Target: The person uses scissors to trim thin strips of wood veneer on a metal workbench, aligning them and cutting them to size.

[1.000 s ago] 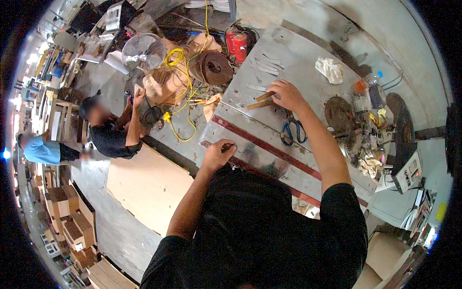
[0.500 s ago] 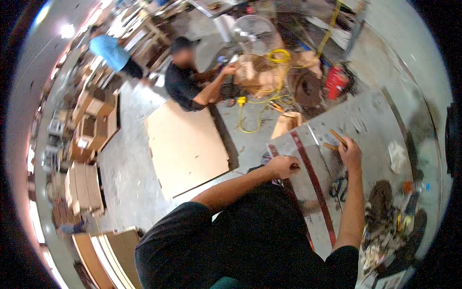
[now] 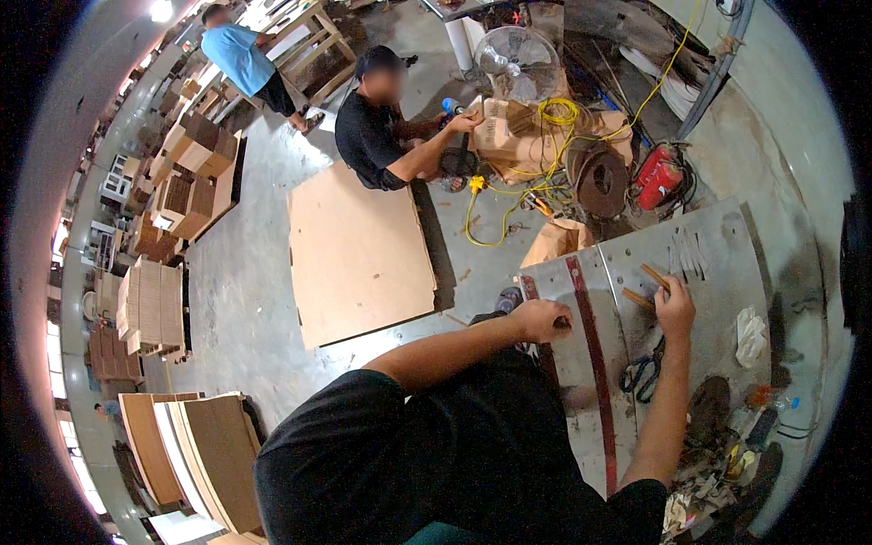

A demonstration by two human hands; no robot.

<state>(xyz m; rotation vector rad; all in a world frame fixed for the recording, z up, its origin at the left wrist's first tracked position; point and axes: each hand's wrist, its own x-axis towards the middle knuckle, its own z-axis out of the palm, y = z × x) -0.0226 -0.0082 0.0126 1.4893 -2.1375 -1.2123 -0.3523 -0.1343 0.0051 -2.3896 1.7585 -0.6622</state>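
My left hand (image 3: 545,321) is curled closed above the near-left edge of a grey metal tabletop (image 3: 577,372); whatever lies in its fingers is too small to make out. Farther right, over the same tabletop, my right hand (image 3: 674,309) is closed around narrow orange-brown strips (image 3: 639,299). Two strip ends stick out from its fingers toward the upper left. Dark-handled scissors (image 3: 643,372) lie beside my right forearm. A dark red stripe (image 3: 590,354) runs along the top between my hands.
A crumpled white tissue (image 3: 750,336) and a heap of scraps (image 3: 704,504) lie to the right. Across the floor, a co-worker in black (image 3: 368,136) crouches by a cardboard sheet (image 3: 359,263). Yellow cord (image 3: 472,218), a fan (image 3: 520,64) and a red machine (image 3: 658,177) stand beyond.
The whole view has shifted and become sharper. Both my hands keep nearly the same poses over the tabletop, and the strips are still in my right hand.
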